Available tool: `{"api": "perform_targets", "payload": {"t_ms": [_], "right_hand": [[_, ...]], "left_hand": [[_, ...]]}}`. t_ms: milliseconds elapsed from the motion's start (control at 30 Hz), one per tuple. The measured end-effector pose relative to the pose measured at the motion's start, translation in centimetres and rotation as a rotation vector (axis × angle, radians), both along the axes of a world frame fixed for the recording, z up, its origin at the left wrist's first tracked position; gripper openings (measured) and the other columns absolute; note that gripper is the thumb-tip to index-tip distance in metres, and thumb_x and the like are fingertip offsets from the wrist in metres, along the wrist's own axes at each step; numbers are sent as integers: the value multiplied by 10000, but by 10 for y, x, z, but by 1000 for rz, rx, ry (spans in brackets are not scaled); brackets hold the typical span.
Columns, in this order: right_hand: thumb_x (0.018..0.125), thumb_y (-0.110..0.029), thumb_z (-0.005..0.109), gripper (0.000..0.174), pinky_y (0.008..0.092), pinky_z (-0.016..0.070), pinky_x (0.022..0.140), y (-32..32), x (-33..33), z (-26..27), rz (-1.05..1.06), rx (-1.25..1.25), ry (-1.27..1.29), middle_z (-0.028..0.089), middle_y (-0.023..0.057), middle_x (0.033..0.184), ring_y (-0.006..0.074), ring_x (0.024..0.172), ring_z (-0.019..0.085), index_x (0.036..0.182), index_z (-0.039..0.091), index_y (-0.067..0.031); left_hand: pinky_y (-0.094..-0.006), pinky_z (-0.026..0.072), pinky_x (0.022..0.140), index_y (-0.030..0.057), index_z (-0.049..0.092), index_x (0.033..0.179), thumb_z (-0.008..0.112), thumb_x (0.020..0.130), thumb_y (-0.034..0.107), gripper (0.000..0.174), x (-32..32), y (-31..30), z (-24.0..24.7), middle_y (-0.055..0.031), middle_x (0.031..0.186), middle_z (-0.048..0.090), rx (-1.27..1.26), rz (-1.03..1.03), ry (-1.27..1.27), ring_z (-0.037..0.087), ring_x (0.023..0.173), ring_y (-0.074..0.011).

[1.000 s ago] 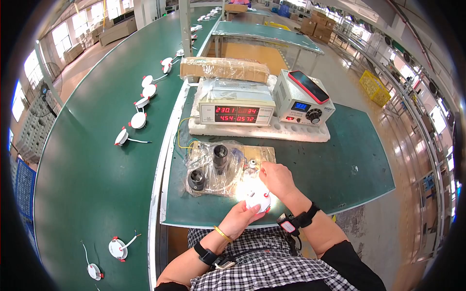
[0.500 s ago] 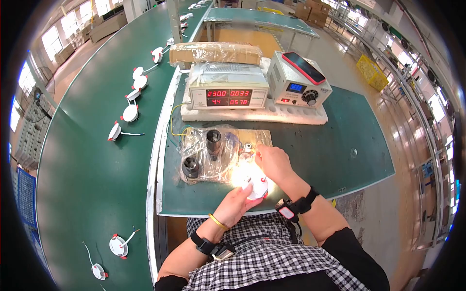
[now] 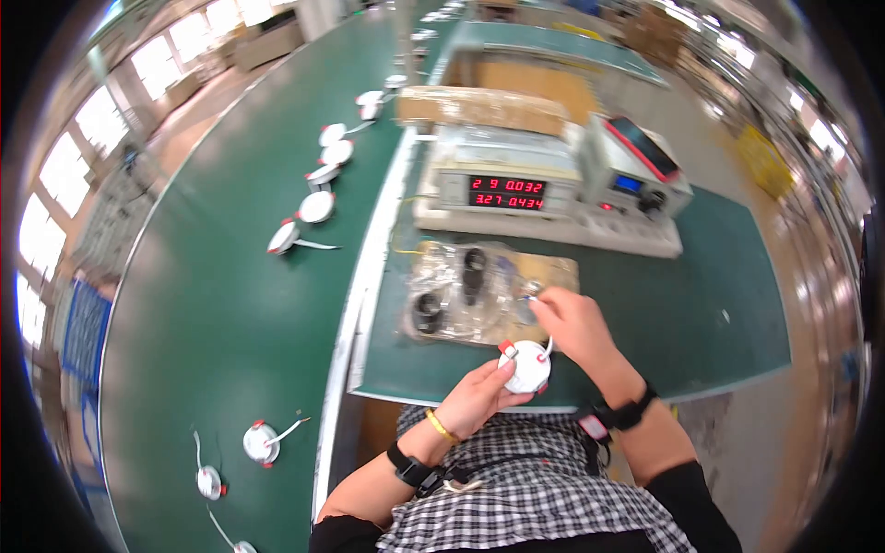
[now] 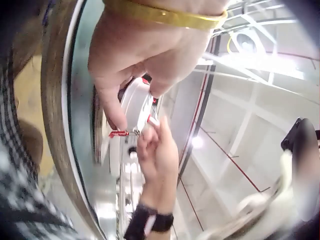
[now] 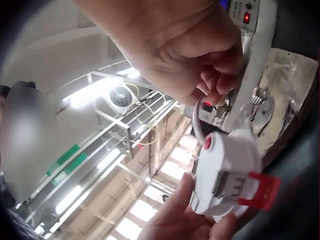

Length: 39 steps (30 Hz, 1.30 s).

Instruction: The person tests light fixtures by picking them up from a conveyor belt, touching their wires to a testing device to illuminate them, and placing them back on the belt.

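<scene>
My left hand (image 3: 479, 396) holds a round white downlight (image 3: 530, 370) by its edge, thumb on the near side. It has red spring clips, one of which shows large in the right wrist view as a red clip tab (image 5: 265, 191). A short white cable (image 3: 551, 347) comes out of its back and runs up to my right hand (image 3: 581, 327). The right fingertips pinch the cable's end, close over the small metal contact (image 3: 533, 288) on a plastic-wrapped board (image 3: 560, 267). In the left wrist view the downlight (image 4: 134, 105) sits between thumb and fingers.
Two black lamp sockets (image 3: 473, 276) stand on the board's left. Behind are a power meter (image 3: 507, 192) with red digits and a supply box (image 3: 636, 175) with a phone (image 3: 643, 147) on top. More downlights (image 3: 316, 207) lie along the green belt (image 3: 221, 332) at left.
The downlight shone brightly before and is now dark, its back face showing. The right fingertips have drawn the cable end slightly off the contact. Meter digits differ, and the head view has shifted.
</scene>
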State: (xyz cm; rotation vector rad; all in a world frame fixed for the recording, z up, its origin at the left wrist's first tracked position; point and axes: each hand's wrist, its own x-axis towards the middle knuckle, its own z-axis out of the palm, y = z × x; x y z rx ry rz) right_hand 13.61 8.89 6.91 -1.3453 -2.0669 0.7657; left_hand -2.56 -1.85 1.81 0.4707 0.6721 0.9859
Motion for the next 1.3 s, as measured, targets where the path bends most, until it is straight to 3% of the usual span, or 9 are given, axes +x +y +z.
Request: {"api": "perform_targets", "payload": {"t_ms": [133, 367, 667, 800, 867, 933, 1033, 1200, 1300], "right_hand": [[865, -206, 622, 228, 289, 440, 531, -18, 1, 16, 80, -145, 295, 601, 107, 633, 162, 556, 582, 959, 633, 1], [864, -167, 612, 204, 260, 442, 554, -24, 16, 5, 143, -157, 198, 605, 82, 659, 128, 577, 562, 978, 637, 0], [859, -177, 613, 218, 282, 466, 585, -28, 18, 1, 171, -182, 128, 625, 114, 707, 178, 612, 597, 985, 641, -1], [856, -182, 621, 221, 291, 477, 600, -28, 22, 2, 206, -194, 23, 637, 126, 749, 200, 629, 612, 986, 642, -4], [854, -171, 621, 218, 298, 482, 608, -29, 18, 2, 213, -202, 36, 637, 120, 746, 213, 639, 620, 988, 641, 0], [859, -151, 609, 204, 315, 490, 651, -27, 8, 8, 290, -176, 44, 642, 130, 799, 243, 702, 624, 998, 642, -5], [872, -122, 581, 200, 341, 487, 727, -22, -18, 28, 429, -38, 104, 645, 141, 907, 277, 810, 616, 1029, 637, -12], [899, -112, 542, 300, 377, 456, 830, -18, -75, 64, 650, 237, 327, 637, 151, 1029, 316, 945, 582, 1176, 574, -3], [939, -171, 523, 253, 323, 480, 685, -33, -83, 76, 652, -190, 405, 653, 102, 908, 200, 776, 594, 1131, 586, -20]], "left_hand": [[-327, 530, 847, -35, 438, 1300, 443, 989, 277, 440, -110, -37, 19, -151, 1196, 587, 120, 244, 372, 623, 1039, -259], [-407, 486, 773, 30, 657, 903, 601, 860, 252, 233, -275, -87, 53, -156, 909, 622, 187, 362, 2379, 589, 870, -329], [-390, 501, 763, 100, 650, 902, 617, 810, 159, 114, -273, 120, -5, -80, 878, 601, 591, 456, 2316, 599, 888, -266], [-394, 514, 750, 96, 617, 902, 560, 830, 144, 104, -281, 141, -12, -80, 876, 618, 476, 185, 2471, 611, 892, -269], [-408, 513, 739, 82, 615, 889, 552, 839, 140, 100, -285, 133, -9, -98, 869, 616, 497, 410, 2375, 615, 853, -289], [-403, 493, 726, 31, 594, 884, 553, 857, 149, 128, -272, 106, 31, -128, 876, 632, 536, 769, 2062, 609, 817, -321], [-297, 503, 668, 20, 617, 898, 602, 844, 77, 80, -247, 60, 103, -109, 813, 649, 554, 954, 1733, 636, 717, -198], [-210, 482, 664, 4, 596, 908, 592, 895, 74, 72, -167, 5, 163, -9, 799, 617, 546, 556, 1106, 584, 744, -64], [-199, 467, 661, 7, 595, 908, 606, 899, 88, 83, -114, 3, 155, -2, 814, 612, 549, 370, 895, 565, 728, -53]]}}
